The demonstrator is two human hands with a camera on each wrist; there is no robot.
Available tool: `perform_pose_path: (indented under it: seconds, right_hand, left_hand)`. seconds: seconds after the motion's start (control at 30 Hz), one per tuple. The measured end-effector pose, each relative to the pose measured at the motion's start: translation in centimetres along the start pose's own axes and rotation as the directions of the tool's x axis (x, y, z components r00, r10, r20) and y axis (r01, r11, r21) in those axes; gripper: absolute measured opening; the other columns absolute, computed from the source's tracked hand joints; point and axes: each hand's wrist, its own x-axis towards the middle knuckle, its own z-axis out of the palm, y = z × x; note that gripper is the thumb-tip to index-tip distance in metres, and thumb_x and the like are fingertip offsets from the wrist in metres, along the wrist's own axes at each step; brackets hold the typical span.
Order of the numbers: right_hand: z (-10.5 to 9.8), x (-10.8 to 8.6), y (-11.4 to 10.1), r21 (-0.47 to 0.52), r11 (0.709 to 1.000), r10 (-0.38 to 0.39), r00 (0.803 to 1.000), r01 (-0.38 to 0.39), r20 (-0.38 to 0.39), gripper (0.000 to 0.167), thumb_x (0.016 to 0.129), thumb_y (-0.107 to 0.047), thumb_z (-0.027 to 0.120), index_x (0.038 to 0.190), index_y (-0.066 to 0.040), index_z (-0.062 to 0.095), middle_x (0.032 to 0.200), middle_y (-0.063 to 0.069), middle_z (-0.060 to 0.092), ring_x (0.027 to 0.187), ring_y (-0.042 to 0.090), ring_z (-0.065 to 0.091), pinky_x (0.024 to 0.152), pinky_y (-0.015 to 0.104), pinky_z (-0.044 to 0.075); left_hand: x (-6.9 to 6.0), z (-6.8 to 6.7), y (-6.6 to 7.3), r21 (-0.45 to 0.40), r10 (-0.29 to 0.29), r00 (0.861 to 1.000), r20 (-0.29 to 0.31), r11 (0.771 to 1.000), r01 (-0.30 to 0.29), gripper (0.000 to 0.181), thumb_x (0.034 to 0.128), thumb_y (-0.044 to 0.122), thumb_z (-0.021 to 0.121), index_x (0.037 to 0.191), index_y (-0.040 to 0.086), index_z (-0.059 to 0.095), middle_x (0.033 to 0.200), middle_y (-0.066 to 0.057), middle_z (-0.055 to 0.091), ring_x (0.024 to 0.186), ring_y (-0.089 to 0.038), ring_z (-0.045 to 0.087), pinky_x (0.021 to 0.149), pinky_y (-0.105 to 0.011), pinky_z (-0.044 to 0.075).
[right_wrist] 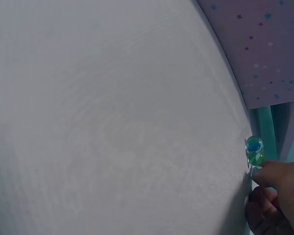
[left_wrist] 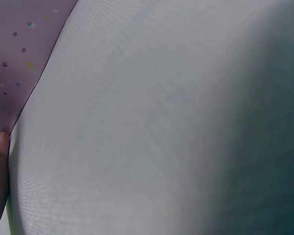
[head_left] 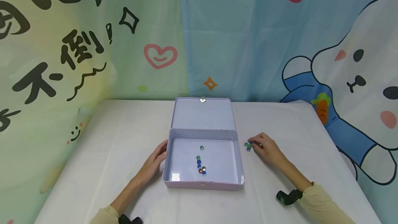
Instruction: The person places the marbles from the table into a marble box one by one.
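An open lilac tin box (head_left: 203,185) stands on the table, with several blue, green and amber glass marbles (head_left: 199,162) inside on its floor. My left hand (head_left: 153,163) rests against the box's left wall, fingers extended along it. To the right of the box, my right hand (head_left: 265,148) pinches a blue marble (head_left: 251,142) between thumb and fingertips. Beside those fingertips lies a small group of green and blue marbles (head_left: 248,149) on the cloth. In the right wrist view, marbles (right_wrist: 255,151) show just ahead of the thumb; the pinched one is mostly hidden.
The box's lid (head_left: 202,113) is hinged back behind it, lying toward the rear edge. A white cloth (head_left: 130,120) covers the table. Printed curtains (head_left: 236,44) hang behind and at the sides. Stars decorate the box's outer wall (right_wrist: 264,49).
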Motion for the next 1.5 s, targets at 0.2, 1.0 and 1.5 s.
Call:
perform_pose_path:
  seconds: [0.2,1.0,1.5]
  right_hand:
    - [0.1,0.1,0.0,-0.013,1.000,0.006,1.000,-0.006,0.020,0.020,0.086,0.001,0.067,0.105,-0.004,0.070,0.096,0.007,0.064,0.082,0.014,0.059,0.071,0.024,0.053]
    - [-1.5,1.7,-0.4,0.091,0.996,0.006,0.995,0.003,-0.097,0.020,0.087,0.001,0.066,0.106,-0.002,0.068,0.097,0.012,0.069,0.084,0.012,0.061,0.074,0.013,0.052]
    - [-4.8,5.3,-7.5,0.316,0.948,0.026,1.000,-0.024,-0.003,0.024,0.094,-0.019,0.064,0.115,-0.008,0.067,0.106,0.010,0.071,0.088,0.004,0.062,0.078,0.011,0.051]
  left_hand:
    - [0.1,0.0,0.1,-0.003,-0.006,1.000,-0.004,1.000,0.006,0.051,0.1034,0.030,0.040,0.153,0.021,0.029,0.156,-0.015,0.034,0.143,-0.037,0.035,0.116,-0.060,0.023]
    - [0.0,-0.1,0.1,-0.003,-0.015,1.000,-0.006,1.000,0.015,0.052,0.1034,0.030,0.039,0.153,0.019,0.028,0.156,-0.015,0.034,0.143,-0.037,0.035,0.116,-0.060,0.022]
    - [0.0,0.1,0.2,-0.012,-0.025,1.000,-0.008,1.000,0.025,0.052,0.1032,0.030,0.039,0.153,0.020,0.028,0.156,-0.015,0.035,0.144,-0.037,0.034,0.117,-0.060,0.022]
